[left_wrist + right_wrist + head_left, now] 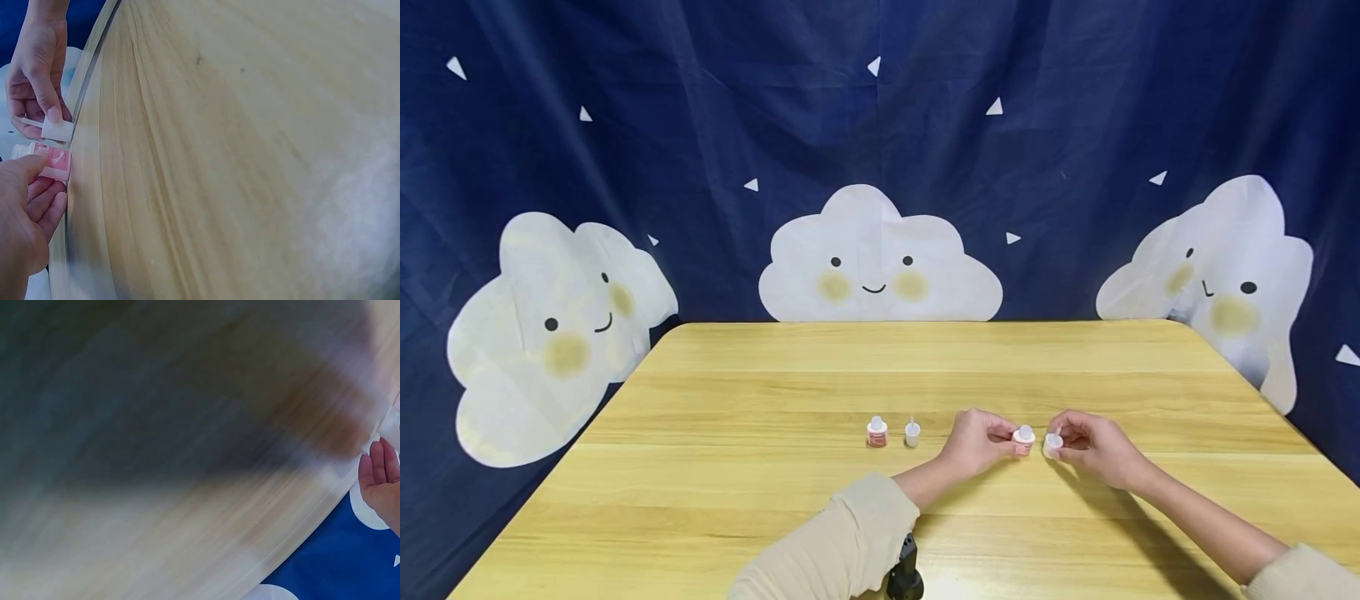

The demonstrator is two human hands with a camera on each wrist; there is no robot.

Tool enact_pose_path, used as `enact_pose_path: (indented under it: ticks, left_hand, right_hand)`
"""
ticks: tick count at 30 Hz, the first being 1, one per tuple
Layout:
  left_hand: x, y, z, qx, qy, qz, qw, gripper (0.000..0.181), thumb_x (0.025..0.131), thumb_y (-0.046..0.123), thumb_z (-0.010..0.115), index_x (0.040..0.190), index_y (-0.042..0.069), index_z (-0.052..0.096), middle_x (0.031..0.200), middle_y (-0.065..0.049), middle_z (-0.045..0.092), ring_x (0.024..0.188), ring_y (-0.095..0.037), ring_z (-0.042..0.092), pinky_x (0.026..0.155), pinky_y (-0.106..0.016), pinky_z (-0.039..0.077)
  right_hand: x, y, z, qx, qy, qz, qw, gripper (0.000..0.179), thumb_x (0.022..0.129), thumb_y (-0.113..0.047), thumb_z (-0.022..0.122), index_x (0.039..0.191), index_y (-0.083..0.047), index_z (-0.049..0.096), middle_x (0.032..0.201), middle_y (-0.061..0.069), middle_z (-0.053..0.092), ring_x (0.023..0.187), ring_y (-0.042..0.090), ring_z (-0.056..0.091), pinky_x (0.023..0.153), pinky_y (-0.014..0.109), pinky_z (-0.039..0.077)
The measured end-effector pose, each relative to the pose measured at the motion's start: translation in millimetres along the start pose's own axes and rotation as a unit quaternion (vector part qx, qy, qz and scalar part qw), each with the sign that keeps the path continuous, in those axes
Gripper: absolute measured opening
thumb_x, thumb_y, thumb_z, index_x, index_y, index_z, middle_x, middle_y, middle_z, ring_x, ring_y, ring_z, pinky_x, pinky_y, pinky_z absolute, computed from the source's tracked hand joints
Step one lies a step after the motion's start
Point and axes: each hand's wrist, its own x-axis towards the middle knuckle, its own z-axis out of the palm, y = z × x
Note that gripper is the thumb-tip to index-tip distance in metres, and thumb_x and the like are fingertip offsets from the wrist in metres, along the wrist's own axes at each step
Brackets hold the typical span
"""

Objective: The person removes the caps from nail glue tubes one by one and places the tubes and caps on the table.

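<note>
My left hand (973, 443) pinches a small bottle (1022, 447) with a pink label and a whitish top; the label shows larger in the left wrist view. Just to its right, my right hand (1099, 448) pinches a small white cup (1052, 447). A thin white stick (31, 122) juts from the cup. The two things are close together but apart, over the table. At the edge of the right wrist view, the fingers (377, 464) of my right hand are by the white cup (391, 428), partly cut off.
On the wooden table (737, 483), left of my hands, stand another small pink-labelled bottle (877, 435) and another white cup (912, 435) with a stick. A black object (906, 571) shows beside the left sleeve. Behind the table hangs a dark blue curtain (820, 108) with clouds.
</note>
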Motion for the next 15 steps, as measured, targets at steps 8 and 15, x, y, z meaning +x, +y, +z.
enact_pose_path:
  ticks: [8, 15]
  left_hand:
    - [-0.9, -0.6, -0.4, 0.004, 0.003, -0.004, 1.0000, 0.019, 0.074, 0.006, 0.076, 0.092, 0.000, 0.072, 0.086, -0.009, 0.073, 0.071, -0.005, 0.069, 0.063, -0.009, 0.052]
    - [-2.2, -0.5, -2.9, 0.000, -0.005, 0.002, 1.0000, 0.027, 0.077, 0.009, 0.075, 0.101, -0.003, 0.069, 0.095, -0.013, 0.072, 0.079, -0.010, 0.070, 0.066, -0.010, 0.053]
  right_hand:
    - [0.6, -0.9, 1.3, -0.008, -0.002, 0.005, 1.0000, 0.020, 0.075, 0.004, 0.072, 0.090, 0.003, 0.059, 0.077, 0.007, 0.064, 0.071, -0.008, 0.054, 0.061, 0.016, 0.053]
    - [-1.4, -0.2, -5.0, -0.001, -0.036, 0.014, 0.9992, 0.029, 0.078, -0.001, 0.071, 0.101, 0.010, 0.057, 0.085, 0.015, 0.067, 0.077, -0.004, 0.059, 0.066, 0.017, 0.054]
